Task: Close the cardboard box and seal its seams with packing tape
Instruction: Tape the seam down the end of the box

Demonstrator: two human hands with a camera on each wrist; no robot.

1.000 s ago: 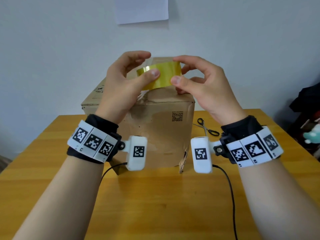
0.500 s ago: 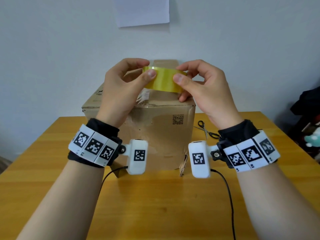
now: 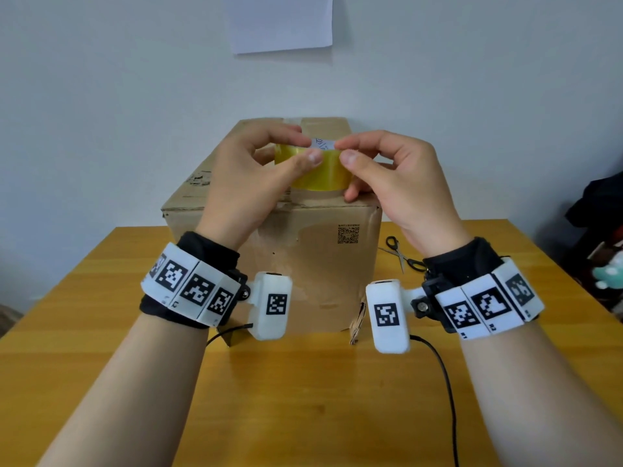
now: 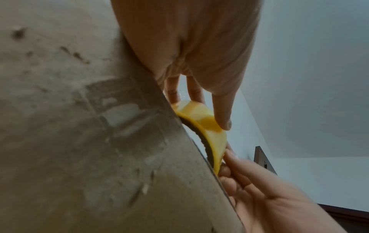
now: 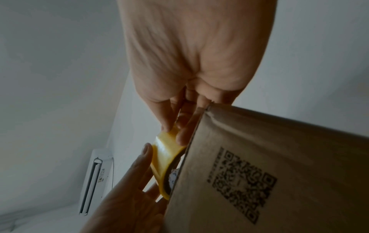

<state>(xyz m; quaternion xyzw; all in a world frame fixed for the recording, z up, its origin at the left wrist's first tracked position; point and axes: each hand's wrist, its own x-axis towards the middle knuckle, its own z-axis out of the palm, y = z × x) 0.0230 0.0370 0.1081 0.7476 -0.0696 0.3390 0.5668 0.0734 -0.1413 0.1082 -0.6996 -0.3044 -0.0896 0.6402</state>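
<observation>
A closed brown cardboard box (image 3: 313, 264) stands on the wooden table, its top flaps down. Both hands hold a yellow roll of packing tape (image 3: 320, 171) just above the box's near top edge. My left hand (image 3: 256, 173) grips the roll's left side, thumb on its outer face and fingers over the top. My right hand (image 3: 387, 173) grips the right side, thumb and forefinger pinching near the white inner label. The left wrist view shows the roll (image 4: 207, 126) against the box edge (image 4: 119, 141); the right wrist view shows the roll (image 5: 165, 154) beside the box face (image 5: 259, 157).
Black-handled scissors (image 3: 403, 257) lie on the table (image 3: 303, 399) to the right of the box. A white paper sheet (image 3: 281, 21) hangs on the wall behind. Dark clutter (image 3: 596, 210) sits at the far right edge. Cables trail from both wrist cameras.
Both hands have lowered the tape roll toward the box top and turned it, so its white inner label now faces up between the fingertips.
</observation>
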